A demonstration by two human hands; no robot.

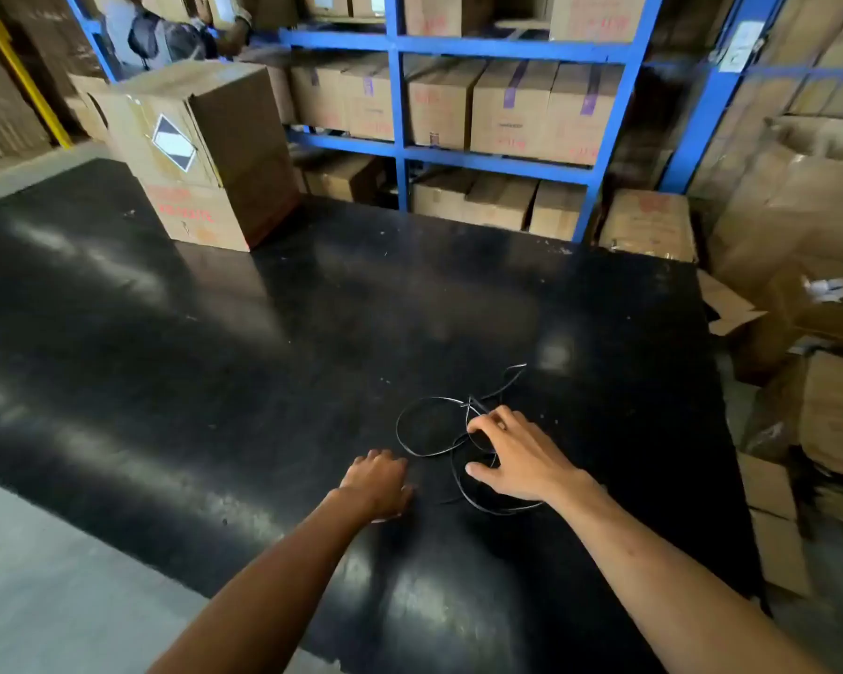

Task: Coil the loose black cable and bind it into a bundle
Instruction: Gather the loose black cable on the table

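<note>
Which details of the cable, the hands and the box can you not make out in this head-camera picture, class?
- Black cable: part lies under the right hand; black on the black table, so its ends are unclear.
- Left hand: palm down, fingertips hidden.
- Cardboard box: red print too blurred to read.

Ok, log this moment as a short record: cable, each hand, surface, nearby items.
cable: black cable, loose loops lying flat, not yet bound
right hand: spread over the loops, fingertips touching the cable
left hand: resting on the table beside the cable, holding nothing
surface: black table
nearby: cardboard box at the table's far left
</note>
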